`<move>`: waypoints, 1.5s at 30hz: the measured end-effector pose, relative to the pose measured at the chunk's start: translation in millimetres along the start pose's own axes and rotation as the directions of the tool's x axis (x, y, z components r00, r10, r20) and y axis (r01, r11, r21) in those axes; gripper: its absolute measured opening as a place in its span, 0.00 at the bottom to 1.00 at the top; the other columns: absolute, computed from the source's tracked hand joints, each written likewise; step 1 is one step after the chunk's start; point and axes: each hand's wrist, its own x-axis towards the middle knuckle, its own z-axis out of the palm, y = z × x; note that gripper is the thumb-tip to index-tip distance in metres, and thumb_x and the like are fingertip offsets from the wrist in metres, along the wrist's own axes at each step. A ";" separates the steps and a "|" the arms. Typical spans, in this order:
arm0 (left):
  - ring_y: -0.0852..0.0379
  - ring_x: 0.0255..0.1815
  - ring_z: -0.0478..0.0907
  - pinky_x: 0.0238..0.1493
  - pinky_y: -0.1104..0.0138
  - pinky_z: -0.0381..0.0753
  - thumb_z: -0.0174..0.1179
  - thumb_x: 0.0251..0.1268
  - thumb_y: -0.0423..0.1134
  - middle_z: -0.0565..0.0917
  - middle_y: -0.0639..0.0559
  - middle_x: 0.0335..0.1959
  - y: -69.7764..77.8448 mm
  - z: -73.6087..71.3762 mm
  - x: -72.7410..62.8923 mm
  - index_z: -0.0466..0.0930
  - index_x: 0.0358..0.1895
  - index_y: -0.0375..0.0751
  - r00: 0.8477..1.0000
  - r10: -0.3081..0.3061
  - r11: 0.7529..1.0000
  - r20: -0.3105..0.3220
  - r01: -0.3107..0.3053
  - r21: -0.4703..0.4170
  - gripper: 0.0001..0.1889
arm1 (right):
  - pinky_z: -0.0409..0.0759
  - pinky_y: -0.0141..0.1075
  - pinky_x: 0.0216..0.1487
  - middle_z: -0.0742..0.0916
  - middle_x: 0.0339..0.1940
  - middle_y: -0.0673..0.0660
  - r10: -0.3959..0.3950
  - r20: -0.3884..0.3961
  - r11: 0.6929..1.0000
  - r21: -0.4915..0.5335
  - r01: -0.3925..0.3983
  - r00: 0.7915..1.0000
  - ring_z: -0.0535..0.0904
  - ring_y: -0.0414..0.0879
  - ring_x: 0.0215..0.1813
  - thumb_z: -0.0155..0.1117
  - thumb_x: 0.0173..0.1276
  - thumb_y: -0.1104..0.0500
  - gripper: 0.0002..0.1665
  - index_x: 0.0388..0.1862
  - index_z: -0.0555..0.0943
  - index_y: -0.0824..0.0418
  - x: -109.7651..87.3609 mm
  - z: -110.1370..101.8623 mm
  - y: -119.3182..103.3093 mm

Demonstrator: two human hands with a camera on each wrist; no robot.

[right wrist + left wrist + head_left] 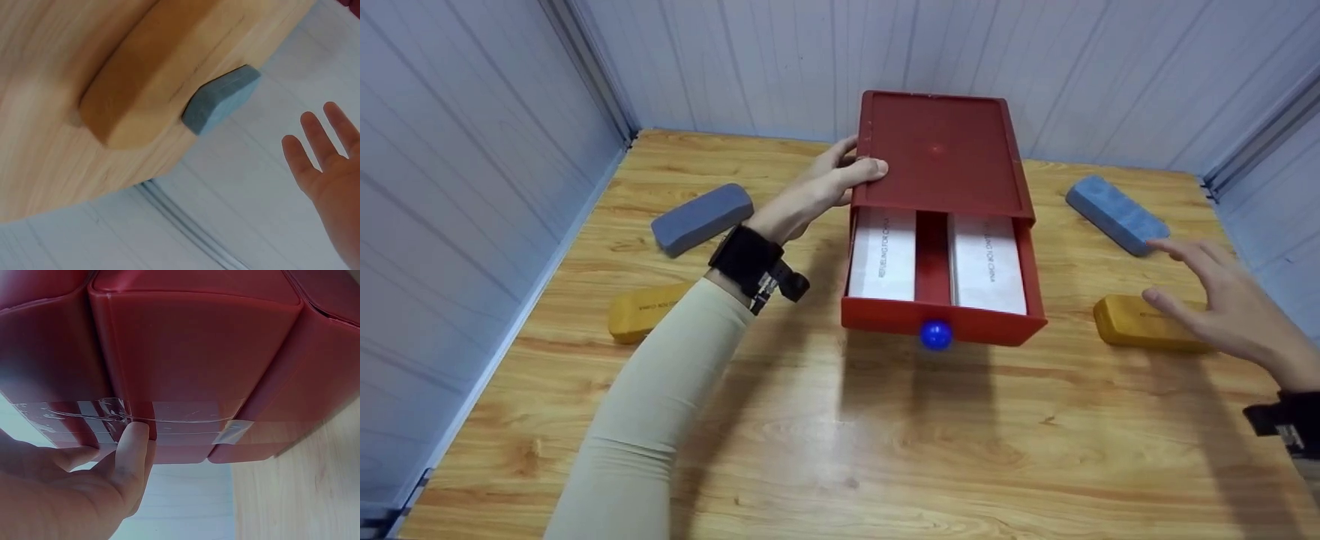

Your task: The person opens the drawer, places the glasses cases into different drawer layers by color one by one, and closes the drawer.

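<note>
My left hand (832,180) holds the left side of a red drawer box (941,154), its thumb over the top edge. In the left wrist view, fingertips (135,433) touch the box's side (197,354) at a strip of clear tape. The drawer (885,313) is pulled out toward me and has a round blue knob (936,335). Inside lie two white printed blocks (885,255), one on each side with a gap between. My right hand (1237,300) hovers with fingers spread and nothing in it, overlapping a yellow block (1140,326) in the head view.
A blue block (1117,214) lies at the back right, just beyond the right fingertips. To the left are a grey-blue block (703,217) and a yellow block (639,309), partly behind my forearm. Pale panels (735,67) wall in the wooden table (840,465).
</note>
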 end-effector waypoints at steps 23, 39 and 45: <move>0.50 0.70 0.77 0.73 0.56 0.74 0.63 0.72 0.51 0.68 0.43 0.77 0.2 -0.1 -0.4 0.48 0.87 0.44 1.000 0.019 1.000 0.002 -0.019 -0.022 0.47 | 0.91 0.45 0.45 0.87 0.54 0.64 0.069 0.259 0.535 0.805 -0.255 0.963 0.88 0.55 0.49 0.38 0.90 0.58 0.24 0.60 0.78 0.75 -43.8 52.6 -162.2; 0.51 0.71 0.74 0.75 0.53 0.71 0.63 0.71 0.52 0.68 0.44 0.78 0.4 -1.4 -2.7 0.50 0.87 0.46 1.000 0.009 1.000 -0.008 -0.009 -0.020 0.47 | 0.82 0.45 0.67 0.78 0.74 0.65 -0.601 0.309 -0.201 0.834 -0.514 0.737 0.81 0.56 0.68 0.18 0.91 0.55 0.35 0.83 0.63 0.67 -28.4 74.5 -220.1; 0.51 0.71 0.75 0.71 0.57 0.76 0.64 0.71 0.52 0.68 0.44 0.78 0.5 -0.1 -1.5 0.50 0.87 0.45 1.000 -0.002 1.000 -0.017 0.001 -0.010 0.47 | 0.82 0.41 0.66 0.83 0.70 0.62 -0.543 0.408 -0.239 0.763 -0.601 0.734 0.84 0.52 0.63 0.24 0.92 0.48 0.36 0.81 0.68 0.66 -18.8 74.4 -240.5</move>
